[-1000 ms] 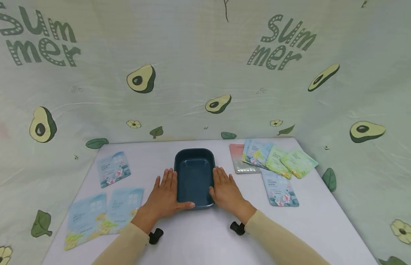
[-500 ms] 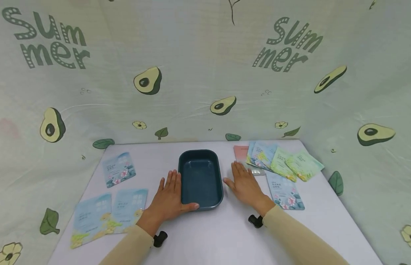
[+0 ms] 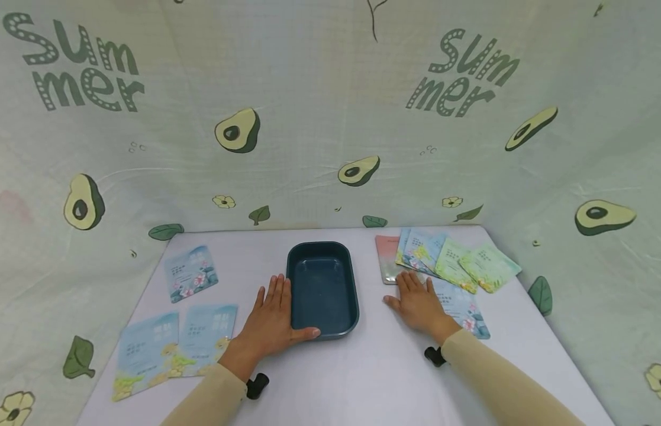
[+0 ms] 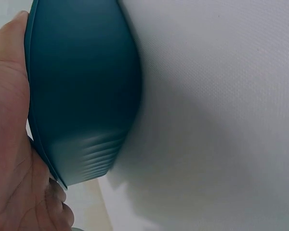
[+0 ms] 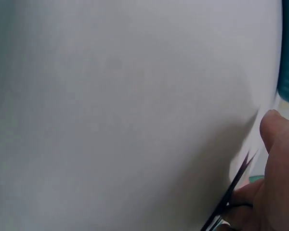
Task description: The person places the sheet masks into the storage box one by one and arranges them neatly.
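The left forearm (image 3: 205, 397) and right forearm (image 3: 503, 381), both beige-sleeved, reach forward and slant in toward each other. The left hand (image 3: 270, 322) shows its back, its fingers (image 3: 278, 290) straight and close together, its thumb (image 3: 307, 333) stretched out to the right. The right hand (image 3: 419, 305), well apart from it, also shows its back, fingers pointing forward and slightly left, thumb spread away from them.

Your curtained-off booth, a white cloth-covered worktop (image 3: 373, 384) before you, pale fabric (image 3: 298, 71) with avocado prints (image 3: 237, 131) and "summer" lettering (image 3: 100, 89) around its back and sides, the wider room hidden.
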Demonstrator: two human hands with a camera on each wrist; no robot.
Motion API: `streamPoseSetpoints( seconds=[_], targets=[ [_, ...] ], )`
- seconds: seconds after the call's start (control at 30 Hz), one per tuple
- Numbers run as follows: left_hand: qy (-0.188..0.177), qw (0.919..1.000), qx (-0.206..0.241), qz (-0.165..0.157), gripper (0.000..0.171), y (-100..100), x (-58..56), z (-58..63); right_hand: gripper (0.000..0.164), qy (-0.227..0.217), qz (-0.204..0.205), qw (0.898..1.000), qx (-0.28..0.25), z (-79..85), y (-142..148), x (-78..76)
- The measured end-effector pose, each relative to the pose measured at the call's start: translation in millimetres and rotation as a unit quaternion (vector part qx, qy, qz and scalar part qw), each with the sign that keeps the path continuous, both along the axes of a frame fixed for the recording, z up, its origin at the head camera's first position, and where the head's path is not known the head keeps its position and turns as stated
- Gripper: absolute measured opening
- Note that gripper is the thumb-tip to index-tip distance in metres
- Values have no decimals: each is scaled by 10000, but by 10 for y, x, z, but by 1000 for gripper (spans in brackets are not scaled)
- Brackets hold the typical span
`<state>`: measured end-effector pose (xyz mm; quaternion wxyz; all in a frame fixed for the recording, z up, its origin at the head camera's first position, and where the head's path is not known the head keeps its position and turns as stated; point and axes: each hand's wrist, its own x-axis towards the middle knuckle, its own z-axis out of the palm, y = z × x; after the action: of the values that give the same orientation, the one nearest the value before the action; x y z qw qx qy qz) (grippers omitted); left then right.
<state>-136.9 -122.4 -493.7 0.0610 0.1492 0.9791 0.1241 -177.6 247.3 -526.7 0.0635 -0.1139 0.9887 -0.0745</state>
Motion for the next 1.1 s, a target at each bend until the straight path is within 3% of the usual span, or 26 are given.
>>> streamPoseSetpoints(
  seconds=[0.1, 0.33, 0.47, 0.53, 0.63, 0.77, 0.87, 0.97, 1.1],
  targets=[
    [-29, 10000, -16, 1, 139, 6, -6, -7, 81, 37, 150, 9999, -31, 21, -82, 118],
    [-52, 10000, -9, -15, 141, 3, -30, -32, 78, 336, 676, 9970, -146, 32, -283, 554],
    [-85, 10000, 0, -29, 141, 3, -31, -22, 71, 593, 824, 9948, 18, 88, -291, 606],
    [-94, 9999, 8, -38, 141, 0, -31, -13, 67, 758, 814, 9938, -16, 134, -251, 494],
    [-138, 9999, -20, -43, 141, -13, -30, -2, 71, 786, 664, 9945, -200, 185, -143, 162],
    [-187, 9998, -9, -9, 140, -27, -21, 20, 86, 402, 616, 9969, -288, 222, -39, -355],
    [-162, 9998, 88, 5, 140, -26, -20, 22, 99, 16, 733, 9973, -100, 244, -26, -638],
    [-132, 9998, 132, -8, 140, -20, -22, 6, 111, -389, 837, 9957, 100, 266, -19, -812],
    [-114, 9999, 129, -7, 140, -17, -22, -26, 116, -691, 830, 9941, 124, 285, -24, -902]
  ],
)
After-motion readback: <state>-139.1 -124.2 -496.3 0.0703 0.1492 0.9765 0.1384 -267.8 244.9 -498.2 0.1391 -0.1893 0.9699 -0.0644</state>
